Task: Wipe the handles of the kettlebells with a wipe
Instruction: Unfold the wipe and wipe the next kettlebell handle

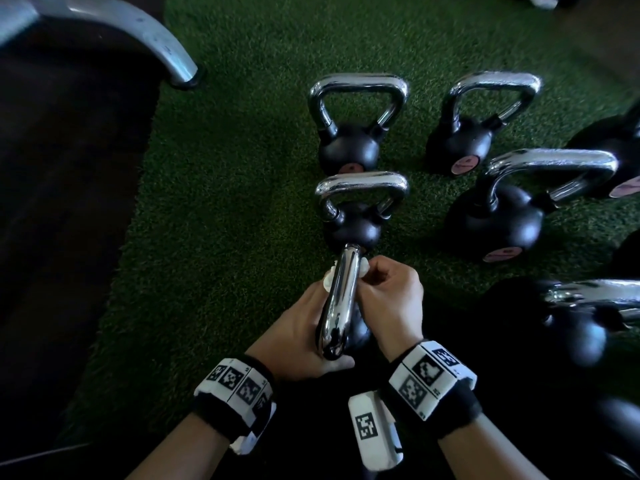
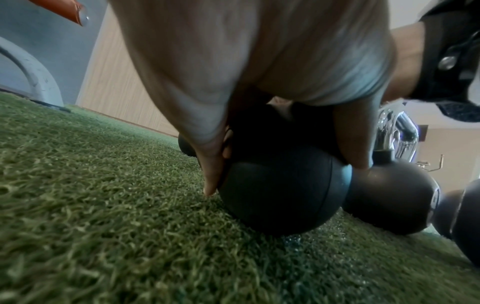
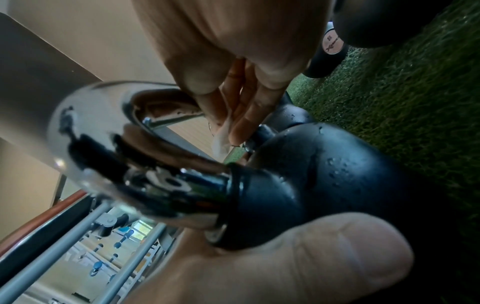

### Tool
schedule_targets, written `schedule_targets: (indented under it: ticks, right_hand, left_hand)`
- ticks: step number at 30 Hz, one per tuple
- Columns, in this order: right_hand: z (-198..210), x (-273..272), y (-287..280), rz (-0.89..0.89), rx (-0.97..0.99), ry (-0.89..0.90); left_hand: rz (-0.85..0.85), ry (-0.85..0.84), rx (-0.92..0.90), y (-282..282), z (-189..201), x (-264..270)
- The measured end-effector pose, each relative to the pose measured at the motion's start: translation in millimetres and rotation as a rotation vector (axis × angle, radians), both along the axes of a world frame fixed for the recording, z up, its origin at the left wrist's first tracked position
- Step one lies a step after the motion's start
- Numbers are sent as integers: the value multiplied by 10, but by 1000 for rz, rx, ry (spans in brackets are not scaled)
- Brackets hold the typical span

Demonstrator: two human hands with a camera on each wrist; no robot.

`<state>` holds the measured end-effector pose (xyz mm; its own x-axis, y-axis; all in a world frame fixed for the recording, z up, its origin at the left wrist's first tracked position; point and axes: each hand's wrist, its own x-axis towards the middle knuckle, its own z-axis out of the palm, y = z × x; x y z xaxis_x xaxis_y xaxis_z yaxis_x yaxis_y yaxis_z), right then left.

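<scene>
Green artificial turf [image 1: 221, 209] covers the floor, with a dark mat [image 1: 62, 209] at 9 o'clock and a grey metal machine leg [image 1: 152, 39] at 10 o'clock. The nearest kettlebell [image 1: 341, 336] stands low in the centre, its chrome handle [image 1: 337, 299] running from 6 toward 12 o'clock. The left hand [image 1: 298, 337] curls round the handle's near end. The right hand [image 1: 389, 303] pinches a white wipe [image 1: 329, 280] against the handle's far end. More kettlebells [image 1: 349, 147] stand at 12 to 3 o'clock, the closest just beyond the wipe.
</scene>
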<state>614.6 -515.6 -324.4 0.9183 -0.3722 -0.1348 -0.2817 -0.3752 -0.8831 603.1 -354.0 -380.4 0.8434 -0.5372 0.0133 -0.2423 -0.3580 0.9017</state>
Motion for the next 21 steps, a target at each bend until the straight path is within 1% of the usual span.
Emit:
schedule_targets:
  ticks: [3,6,9,10,11,13,15,16,18,19,21]
  right_hand:
    - [23,-14,-16,24,-20,21]
    - [68,-8,-103,119,-51,135]
    - [180,-81,-250,192,-185,193]
    - [211,-135,-306,199,-209,199]
    - [241,-196,-360,206,-192,209]
    - [318,-308,-405,268,-43,256]
    - [403,-359,-403,370,159,334]
    - [438,-353,-411,422,234,362]
    - [512,-322,-431,539,315,384]
    - [540,-314,-443,596,339,390]
    - [586,-314,-466,677,366,403]
  left_hand:
    - [-14,-17,30,-7,-28,13]
    - [-34,-54,100,-7,-83,36]
    - [-88,-111,192,-10,-110,53]
    - [-103,-86,215,-4,-99,60]
    - [-129,-41,230,7,-78,66]
    - [-202,83,218,37,-12,103]
    - [-244,285,109,87,86,200]
    - [-236,370,58,110,118,269]
    - [-173,506,16,114,192,414]
    - [-153,540,13,87,227,481]
    - [-155,514,3,-16,295,608]
